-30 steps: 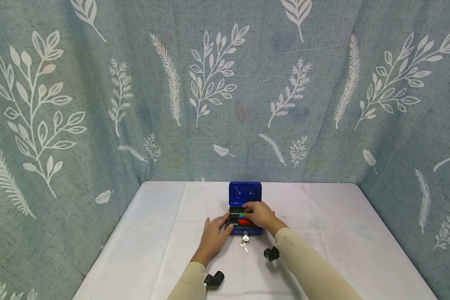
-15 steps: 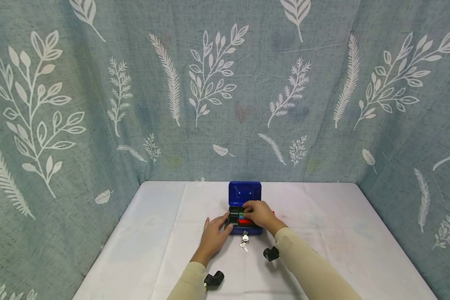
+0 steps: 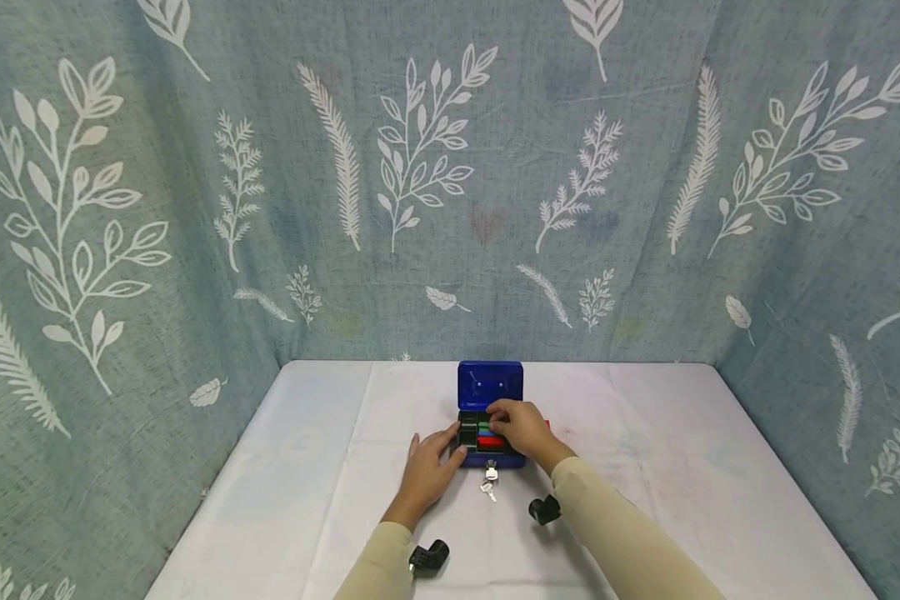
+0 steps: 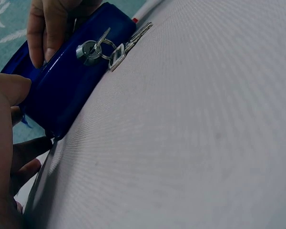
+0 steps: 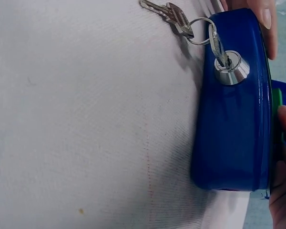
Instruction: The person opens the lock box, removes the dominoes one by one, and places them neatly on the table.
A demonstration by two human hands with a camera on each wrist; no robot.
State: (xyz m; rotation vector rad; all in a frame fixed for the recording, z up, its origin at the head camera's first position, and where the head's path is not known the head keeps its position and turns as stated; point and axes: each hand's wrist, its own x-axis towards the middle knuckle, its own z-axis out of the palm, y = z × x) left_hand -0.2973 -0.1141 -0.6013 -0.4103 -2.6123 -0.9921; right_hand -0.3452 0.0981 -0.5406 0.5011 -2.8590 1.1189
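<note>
A blue cash box (image 3: pixel 491 461) stands with its lid (image 3: pixel 490 385) up, showing a black compartment tray (image 3: pixel 467 439) inside. My left hand (image 3: pixel 426 475) grips the box's left side, the thumb (image 4: pixel 16 88) over its edge. From the right, my right hand (image 3: pixel 523 427) reaches over the tray and pinches a slim green stick (image 5: pixel 277 98) at the rim, its far end hidden by the fingers. Slim blue (image 3: pixel 487 432) and red (image 3: pixel 490 442) pieces lie beside it in the tray. A key (image 5: pixel 219 47) sits in the front lock (image 5: pixel 231 67), with more keys hanging from its ring.
White cloth covers the table (image 3: pixel 360 433). Just past the box's right side, a red piece (image 3: pixel 547 424) peeks out behind the right hand. A leaf-patterned curtain (image 3: pixel 450 183) rises behind and at both sides. Black wrist cameras (image 3: pixel 429 556) jut from both sleeves.
The right fingertips have shifted slightly over the tray, and more of the blue piece shows. The left hand and the box hold their places.
</note>
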